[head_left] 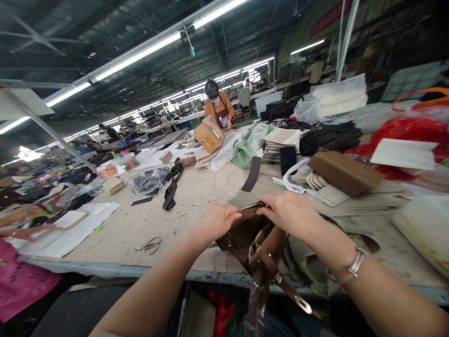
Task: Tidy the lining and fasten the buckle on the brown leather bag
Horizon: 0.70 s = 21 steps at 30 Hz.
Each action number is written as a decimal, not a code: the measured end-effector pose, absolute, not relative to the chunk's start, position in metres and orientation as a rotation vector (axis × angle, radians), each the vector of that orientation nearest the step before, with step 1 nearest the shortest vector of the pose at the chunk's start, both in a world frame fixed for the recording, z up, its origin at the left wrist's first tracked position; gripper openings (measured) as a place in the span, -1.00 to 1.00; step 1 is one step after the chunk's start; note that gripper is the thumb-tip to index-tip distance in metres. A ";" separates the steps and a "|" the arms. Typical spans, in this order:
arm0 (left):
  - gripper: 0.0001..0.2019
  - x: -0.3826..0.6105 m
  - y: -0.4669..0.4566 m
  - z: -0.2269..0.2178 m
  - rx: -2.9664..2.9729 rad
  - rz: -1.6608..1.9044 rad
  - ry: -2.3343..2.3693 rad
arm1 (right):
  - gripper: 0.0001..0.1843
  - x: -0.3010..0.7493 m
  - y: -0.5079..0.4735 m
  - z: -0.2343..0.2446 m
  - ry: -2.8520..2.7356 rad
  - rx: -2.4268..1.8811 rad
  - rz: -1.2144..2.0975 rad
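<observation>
A dark brown leather bag (245, 236) lies at the near edge of the worktable (140, 224), its tan strap with metal buckles (270, 262) hanging over the edge. My left hand (217, 221) is closed on the bag's upper left rim. My right hand (289, 210) pinches the rim on the right side, a bracelet on that wrist. Both hands hold the bag's opening.
Small scissors (150, 245) lie left of the bag. A black strap (171, 185) and a black strip (252, 173) lie farther out. Stacked panels, a brown box (342, 172) and plastic bags crowd the right. A person in an orange top (219, 107) works at the far end.
</observation>
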<state>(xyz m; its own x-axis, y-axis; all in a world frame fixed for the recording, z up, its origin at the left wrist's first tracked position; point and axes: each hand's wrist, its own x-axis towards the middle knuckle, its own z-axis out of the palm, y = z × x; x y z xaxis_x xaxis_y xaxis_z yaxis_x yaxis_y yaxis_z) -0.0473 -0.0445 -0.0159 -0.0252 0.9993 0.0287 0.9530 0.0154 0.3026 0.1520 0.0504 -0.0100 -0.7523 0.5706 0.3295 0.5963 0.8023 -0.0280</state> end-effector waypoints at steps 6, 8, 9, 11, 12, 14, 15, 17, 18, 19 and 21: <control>-0.70 -0.043 -0.046 -0.018 2.012 0.376 2.080 | -0.83 0.151 0.049 -0.011 -2.645 -0.976 -0.030; -0.70 -0.042 -0.047 -0.019 2.012 0.371 2.089 | -0.83 0.150 0.050 -0.011 -2.643 -0.995 0.002; -0.70 -0.042 -0.048 -0.019 2.015 0.365 2.096 | -0.83 0.150 0.050 -0.011 -2.641 -0.999 0.015; -0.68 -0.042 -0.049 -0.021 2.035 0.345 2.103 | -0.83 0.149 0.050 -0.010 -2.637 -1.013 0.037; -0.67 -0.041 -0.049 -0.021 2.049 0.330 2.109 | -0.83 0.148 0.049 -0.009 -2.635 -1.020 0.043; -0.68 -0.041 -0.049 -0.022 2.078 0.298 2.129 | -0.81 0.147 0.049 -0.008 -2.635 -1.042 0.045; -0.68 -0.040 -0.049 -0.022 2.088 0.278 2.144 | -0.80 0.146 0.048 -0.008 -2.635 -1.058 0.042; -0.70 -0.039 -0.049 -0.020 2.094 0.235 2.181 | -0.79 0.143 0.048 -0.009 -2.631 -1.083 0.038; -0.70 -0.038 -0.049 -0.018 2.090 0.217 2.196 | -0.78 0.142 0.048 -0.010 -2.627 -1.093 0.037; -0.71 -0.038 -0.049 -0.015 2.079 0.203 2.200 | -0.78 0.141 0.049 -0.011 -2.623 -1.100 0.035; -0.76 -0.038 -0.049 -0.009 2.065 0.194 2.159 | -0.77 0.139 0.050 -0.014 -2.616 -1.092 0.020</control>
<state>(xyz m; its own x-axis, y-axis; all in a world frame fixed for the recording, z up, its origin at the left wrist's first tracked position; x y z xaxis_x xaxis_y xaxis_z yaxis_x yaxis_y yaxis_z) -0.0379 -0.0492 -0.0089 -0.0426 0.9989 -0.0176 0.9798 0.0452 0.1948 0.1387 0.0500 -0.0135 -0.6633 0.6966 0.2735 0.6924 0.7099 -0.1291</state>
